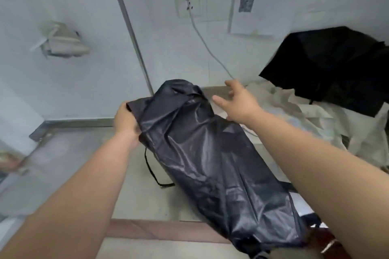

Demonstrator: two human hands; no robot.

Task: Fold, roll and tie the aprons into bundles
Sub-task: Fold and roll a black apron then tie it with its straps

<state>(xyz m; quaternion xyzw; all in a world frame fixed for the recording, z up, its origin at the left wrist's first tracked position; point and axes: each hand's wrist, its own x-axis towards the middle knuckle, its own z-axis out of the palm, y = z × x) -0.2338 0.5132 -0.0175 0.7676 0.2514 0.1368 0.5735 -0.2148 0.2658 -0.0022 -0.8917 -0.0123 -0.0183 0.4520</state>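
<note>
Head view: fingers of the left hand [126, 119] grip the far left corner of the apron [210, 153], mostly hidden under cloth; the right hand [239, 102] hovers just beside it, fingers spread, holding nothing. The dark, glossy apron, folded into a long creased strip, lies slantwise on the grey surface [136, 195]; its near end blurs past the edge.

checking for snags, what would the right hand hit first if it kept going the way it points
The right hand would likely meet the white cable first; depth is unclear.
</note>
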